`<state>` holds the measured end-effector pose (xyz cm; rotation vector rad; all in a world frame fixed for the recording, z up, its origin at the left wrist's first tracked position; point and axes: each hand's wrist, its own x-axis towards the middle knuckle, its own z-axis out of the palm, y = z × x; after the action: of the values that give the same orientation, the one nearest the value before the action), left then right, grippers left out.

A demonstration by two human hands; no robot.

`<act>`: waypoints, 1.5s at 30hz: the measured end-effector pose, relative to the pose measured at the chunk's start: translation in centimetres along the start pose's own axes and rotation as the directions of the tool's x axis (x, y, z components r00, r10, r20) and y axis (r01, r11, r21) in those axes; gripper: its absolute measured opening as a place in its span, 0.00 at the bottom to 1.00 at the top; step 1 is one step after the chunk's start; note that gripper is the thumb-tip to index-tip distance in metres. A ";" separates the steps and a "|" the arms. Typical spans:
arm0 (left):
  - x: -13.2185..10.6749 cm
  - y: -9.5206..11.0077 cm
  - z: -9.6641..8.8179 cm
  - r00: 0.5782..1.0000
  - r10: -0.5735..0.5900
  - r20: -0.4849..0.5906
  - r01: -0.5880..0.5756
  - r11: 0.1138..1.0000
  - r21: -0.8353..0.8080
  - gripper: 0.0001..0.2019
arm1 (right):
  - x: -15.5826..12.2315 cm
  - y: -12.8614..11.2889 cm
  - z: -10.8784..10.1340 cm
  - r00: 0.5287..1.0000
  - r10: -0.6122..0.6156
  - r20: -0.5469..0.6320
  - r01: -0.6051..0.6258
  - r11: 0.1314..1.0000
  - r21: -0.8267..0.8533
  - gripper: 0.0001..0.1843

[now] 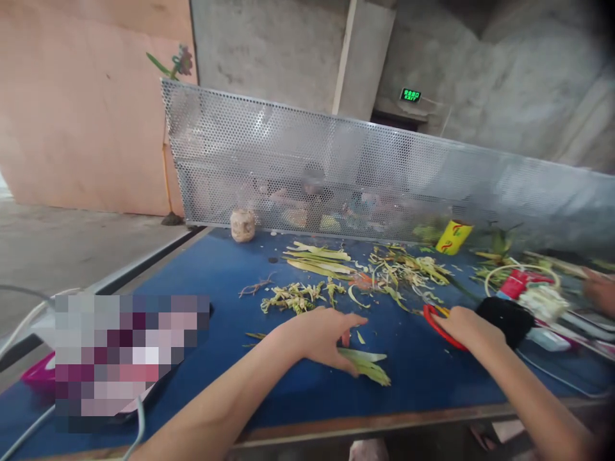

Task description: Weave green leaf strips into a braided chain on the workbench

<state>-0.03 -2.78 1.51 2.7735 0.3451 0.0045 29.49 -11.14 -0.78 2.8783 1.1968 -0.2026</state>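
Observation:
My left hand is low over the blue tabletop with thumb and fingers spread apart. The thumb meets a short piece of pale green leaf lying on the table; whether it presses on it I cannot tell. Over to the right, my right hand is closed on red-handled scissors, whose blades are hard to make out. Behind the hands lie a bundle of long yellow-green leaf strips, a heap of shredded plant scraps and a row of small knotted or braided plant pieces.
A perforated metal screen borders the far table edge. Before it stand a beige roll and a yellow tube. A device with a blurred screen and cables sits left. At right are a black item, clutter and another person's hand.

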 end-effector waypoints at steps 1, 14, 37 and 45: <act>-0.3 0.1 0.0 1.000 -0.005 0.019 0.005 1.000 -0.003 0.39 | 0.2 0.2 0.1 1.000 0.005 0.012 -0.005 1.000 -0.007 0.24; -4.3 -2.2 -2.7 0.921 -0.368 -0.128 0.386 0.907 0.170 0.31 | -7.2 -13.3 -1.9 0.678 -0.733 -0.053 0.735 0.675 0.063 0.13; -10.1 -5.8 -4.3 0.215 -0.942 -0.258 0.967 0.242 -0.078 0.14 | -3.4 -32.0 -0.3 0.267 -0.963 -0.041 0.956 0.270 -0.111 0.09; -9.8 -6.3 -4.1 0.196 -0.945 -0.262 0.968 0.229 -0.102 0.15 | -3.3 -33.3 1.2 0.235 -0.970 -0.067 0.962 0.242 -0.128 0.08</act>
<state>-11.25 1.97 3.61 2.0584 2.1671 0.0653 3.49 10.00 -0.45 1.5772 2.7877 0.0507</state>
